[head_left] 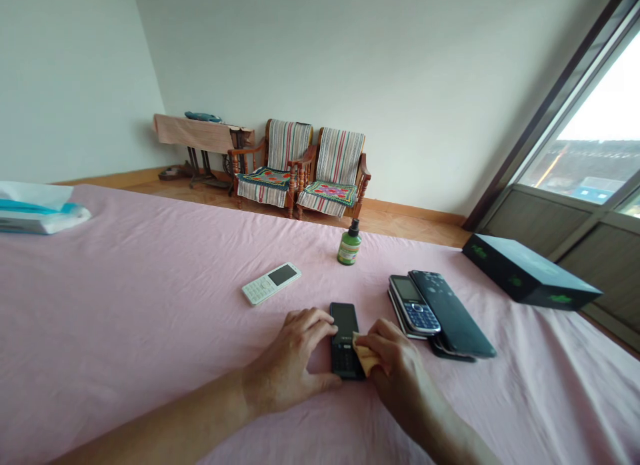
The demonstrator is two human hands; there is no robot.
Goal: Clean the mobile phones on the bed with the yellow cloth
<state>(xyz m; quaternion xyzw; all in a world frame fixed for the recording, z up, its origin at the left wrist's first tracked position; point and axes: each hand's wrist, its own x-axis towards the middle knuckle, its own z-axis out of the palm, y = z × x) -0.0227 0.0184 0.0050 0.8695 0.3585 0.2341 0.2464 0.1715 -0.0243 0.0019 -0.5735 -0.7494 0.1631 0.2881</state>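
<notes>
A black keypad phone [344, 338] lies on the pink cloth [150, 305] in front of me. My left hand [293, 365] grips its left side, thumb at the lower edge and fingertips near the top. My right hand [395, 361] pinches a small yellow cloth [364, 355] and presses it against the phone's right edge. A white keypad phone [271, 283] lies apart, up and to the left. A small green bottle with a black cap [349, 243] stands upright beyond the black phone.
Right of my hands lies a pile of phones [435, 311], a blue-keyed one and dark ones. A black box [530, 271] sits at the table's right edge. A tissue pack [35, 208] is far left. Two striped chairs [305, 168] stand by the wall.
</notes>
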